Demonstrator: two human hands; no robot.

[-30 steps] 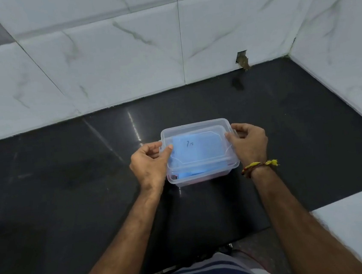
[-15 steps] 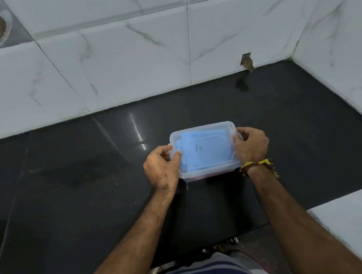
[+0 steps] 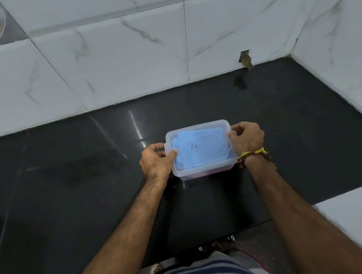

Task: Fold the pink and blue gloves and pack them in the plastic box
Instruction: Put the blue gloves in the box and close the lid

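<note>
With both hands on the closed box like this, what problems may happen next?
1. The lid may not be fully seated: the left hand and right hand press only at the short ends of the plastic box, so a long edge could stay loose.
2. The blue glove lies close under the lid and might push it up.
3. The dark countertop looks glossy, so the box could slide under pressing.

Bare counter (image 3: 68,182) around (walls (image 3: 123,60) behind)
</note>
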